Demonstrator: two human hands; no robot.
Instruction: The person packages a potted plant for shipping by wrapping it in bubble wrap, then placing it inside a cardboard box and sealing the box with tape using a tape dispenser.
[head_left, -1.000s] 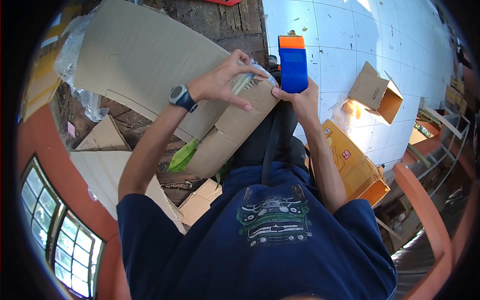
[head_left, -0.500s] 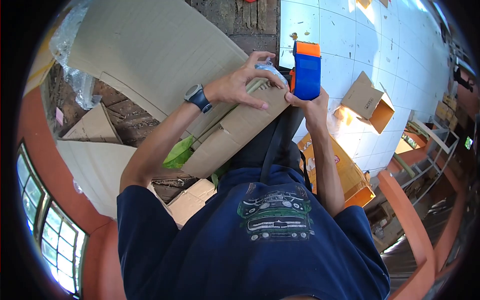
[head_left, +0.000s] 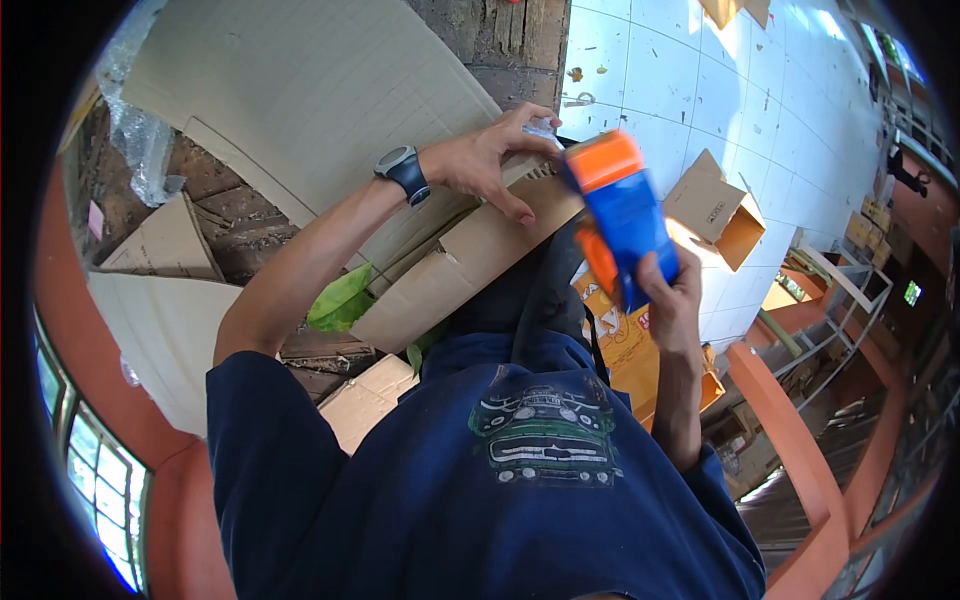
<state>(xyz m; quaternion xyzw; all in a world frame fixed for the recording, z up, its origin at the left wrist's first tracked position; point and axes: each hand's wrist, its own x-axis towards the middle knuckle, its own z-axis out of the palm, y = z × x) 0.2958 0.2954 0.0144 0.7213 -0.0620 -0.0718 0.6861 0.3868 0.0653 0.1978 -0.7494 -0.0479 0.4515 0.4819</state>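
A long folded cardboard package (head_left: 455, 265) slants across my lap, with green leaves (head_left: 340, 300) sticking out at its lower left end. My left hand (head_left: 497, 165), with a watch (head_left: 400, 170) on its wrist, grips the package's upper end, thumb on the near face and fingers over the far side. Clear plastic (head_left: 543, 127) shows by those fingertips. In my right hand (head_left: 672, 292) is a blue and orange tape dispenser (head_left: 632, 225), a bit blurred, held beside the package's upper end with its orange end pointing up.
A large flattened cardboard sheet (head_left: 310, 90) lies beyond my left arm, near bubble wrap (head_left: 145, 150). On the white tiled floor (head_left: 670, 100) stands an open cardboard box (head_left: 715, 210). An orange printed carton (head_left: 640, 365) sits close by my right forearm.
My right hand has come away from the package's end and moved right and down, tilting the tape dispenser. My left hand keeps its grip on the package.
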